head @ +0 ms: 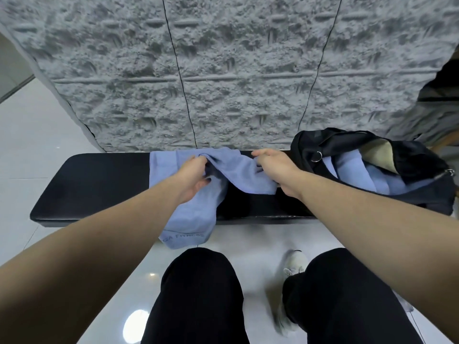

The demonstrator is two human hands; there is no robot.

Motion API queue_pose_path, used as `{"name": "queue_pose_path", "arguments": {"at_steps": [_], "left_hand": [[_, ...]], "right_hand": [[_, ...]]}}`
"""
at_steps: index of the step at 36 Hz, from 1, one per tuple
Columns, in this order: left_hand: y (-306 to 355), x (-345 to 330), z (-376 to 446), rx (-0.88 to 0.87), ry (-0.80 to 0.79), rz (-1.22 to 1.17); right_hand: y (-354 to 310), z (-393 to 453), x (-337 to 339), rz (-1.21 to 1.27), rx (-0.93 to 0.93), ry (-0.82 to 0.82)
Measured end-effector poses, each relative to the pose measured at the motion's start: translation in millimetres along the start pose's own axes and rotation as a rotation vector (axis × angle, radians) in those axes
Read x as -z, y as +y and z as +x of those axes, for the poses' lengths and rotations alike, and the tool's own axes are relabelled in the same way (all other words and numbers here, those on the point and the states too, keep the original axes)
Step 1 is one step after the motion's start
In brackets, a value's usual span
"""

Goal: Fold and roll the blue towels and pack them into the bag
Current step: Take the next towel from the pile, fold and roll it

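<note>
A blue towel (191, 214) lies crumpled across the black bench (99, 184), its near end hanging over the front edge with faint lettering on it. My left hand (196, 176) grips a bunched fold near the towel's middle. My right hand (273, 167) pinches the towel's right part, lifting it slightly off the bench. At the right end of the bench sits an open black bag (409, 192) with several rolled blue towels (357, 175) inside.
A grey textured wall panel (223, 70) rises directly behind the bench. Glossy white floor tiles (32, 135) surround it. My black-trousered legs (198, 299) and a white shoe (295, 264) are in front of the bench.
</note>
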State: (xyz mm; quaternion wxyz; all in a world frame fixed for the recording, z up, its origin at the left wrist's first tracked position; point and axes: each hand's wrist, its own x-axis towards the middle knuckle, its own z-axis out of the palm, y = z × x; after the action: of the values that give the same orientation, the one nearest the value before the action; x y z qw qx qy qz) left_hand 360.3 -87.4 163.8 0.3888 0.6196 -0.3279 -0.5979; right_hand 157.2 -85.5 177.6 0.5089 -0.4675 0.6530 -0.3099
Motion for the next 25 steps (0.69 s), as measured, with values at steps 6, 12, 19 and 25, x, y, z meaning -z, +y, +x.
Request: {"name": "queue_pose_path", "arguments": {"at_steps": [6,12,19,25], "left_hand": [[32.3,-7.9,28.0,-0.185,0.071,0.195],[78.0,-16.1,55.9,-0.264,0.131,0.249],[138.2,-26.0,73.9,-0.344,0.144,0.284],[175.2,-37.1,55.5,-0.396,0.182,0.393]], "right_hand": [[-17.6,39.2,6.7,0.009,0.057,0.096],[-50.4,72.1,25.6,0.112,0.114,0.158],[-95.3,98.4,51.3,0.196,0.222,0.243],[-127.2,87.2,72.4,0.206,0.313,0.325]]}}
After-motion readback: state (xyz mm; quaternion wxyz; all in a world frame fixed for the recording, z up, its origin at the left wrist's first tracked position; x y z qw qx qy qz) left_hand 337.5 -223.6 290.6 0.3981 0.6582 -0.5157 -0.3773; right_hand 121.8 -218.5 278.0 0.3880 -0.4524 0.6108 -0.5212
